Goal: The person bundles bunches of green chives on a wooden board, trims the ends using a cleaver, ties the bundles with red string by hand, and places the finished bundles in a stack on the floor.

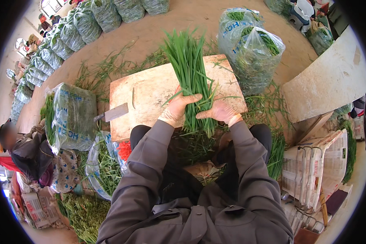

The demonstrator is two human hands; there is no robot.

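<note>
My left hand [179, 107], in a thin pale glove, grips the left side of a bundle of long green leafy stalks [187, 65]. On the bundle's right side, near its lower end, my right hand [219, 112] holds it too, also gloved. The stalks stand up between both hands over the front edge of a worn wooden board [149, 88]. A cleaver [116, 113] lies at the board's left edge, its dark handle sticking out past the edge. Loose leaves are scattered on the board. Red strands [124, 151] show beside my left sleeve.
Filled plastic bags stand at left [76, 119] and back right [253, 58]; an open bag of trimmings [106, 170] is near my left arm. Plastic crates [305, 170] and a pale panel [329, 76] are at right. A person [30, 152] sits at far left. Leaves litter the floor.
</note>
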